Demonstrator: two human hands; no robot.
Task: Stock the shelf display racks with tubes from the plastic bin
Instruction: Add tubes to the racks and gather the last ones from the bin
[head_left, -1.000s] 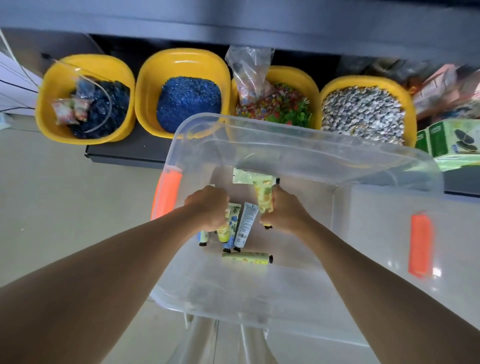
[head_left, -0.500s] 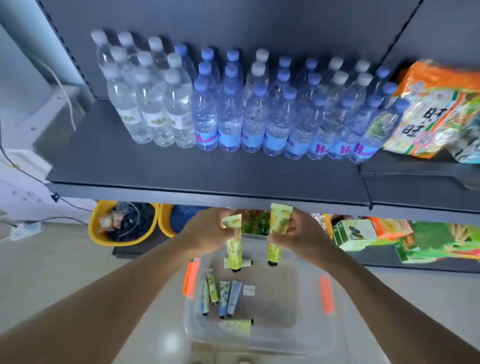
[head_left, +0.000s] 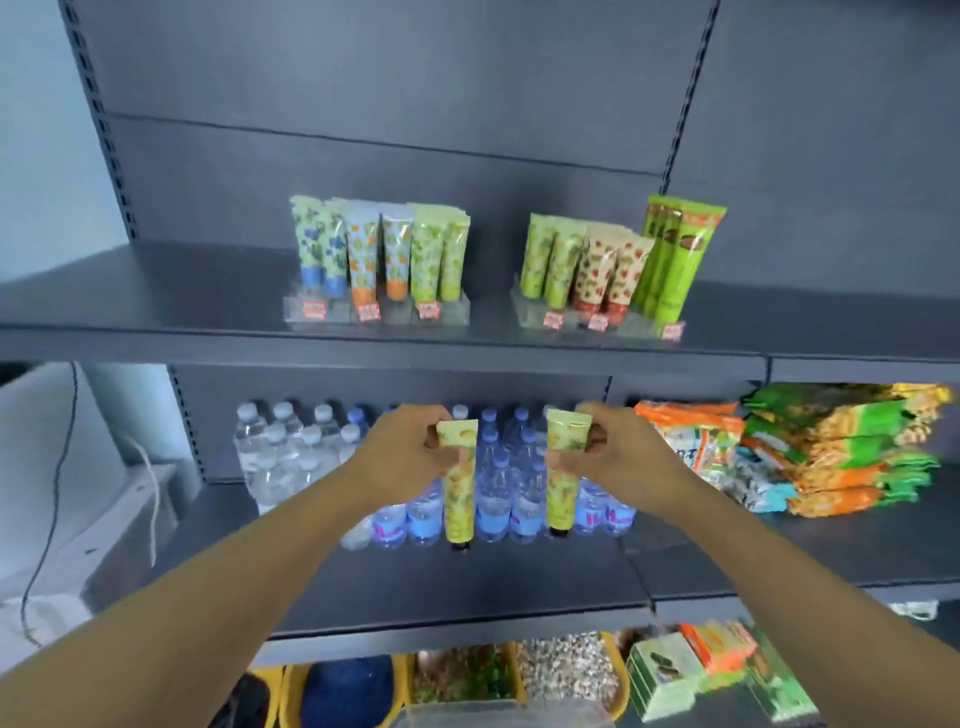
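Observation:
My left hand pinches a yellow-green tube near its flat top, cap hanging down. My right hand pinches a second yellow-green tube the same way. Both tubes hang in front of the middle shelf, below the upper shelf. On the upper shelf stand two clear display racks: the left rack holds blue, orange and green tubes, the right rack holds green, red-patterned and tall green tubes. The rim of the clear plastic bin shows at the bottom edge.
Water bottles fill the middle shelf behind my hands. Stacked snack bags lie at its right. Yellow bowls and green boxes sit on the lowest level. The upper shelf board is bare left of the racks.
Both hands lifted a tube each out of the bin and rose up past the lower shelves. My view tilted up from the bin to the racks on the upper shelf.

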